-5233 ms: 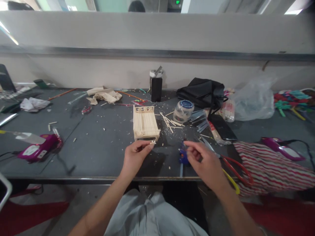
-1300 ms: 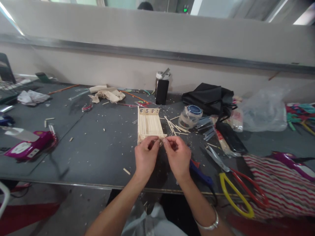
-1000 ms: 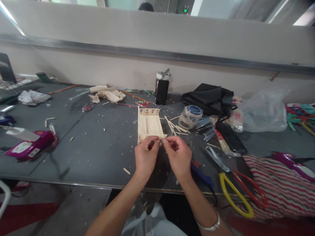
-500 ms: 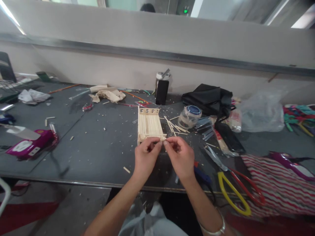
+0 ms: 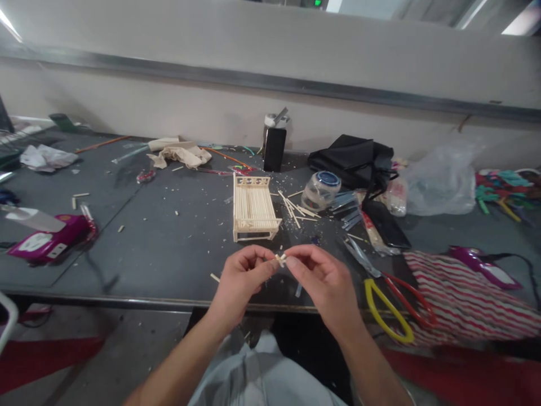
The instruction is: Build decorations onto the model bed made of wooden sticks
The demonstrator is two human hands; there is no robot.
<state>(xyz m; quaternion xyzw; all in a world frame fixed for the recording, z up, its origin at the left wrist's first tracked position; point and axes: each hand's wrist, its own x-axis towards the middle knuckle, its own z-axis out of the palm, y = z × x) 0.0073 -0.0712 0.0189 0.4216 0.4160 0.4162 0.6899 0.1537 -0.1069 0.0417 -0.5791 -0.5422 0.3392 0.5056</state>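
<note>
Between the fingertips of both hands is a small cross-shaped piece of short wooden sticks. My left hand pinches its left side, and my right hand pinches it from the right. Just beyond the hands a miniature bed made of pale wooden sticks stands on the dark table, touched by neither hand. Its far end board carries small crossed pieces. Loose wooden sticks lie to the right of the bed.
On the right are large scissors, a striped cloth, a phone and a clear jar with a blue lid. A black bottle stands at the back. Far left lies a purple device. Wood scraps litter the table.
Both hands have come back from the bed's near end toward me, with the small crossed piece between their fingers. The bed's front is now uncovered. The camera view has shifted slightly.
</note>
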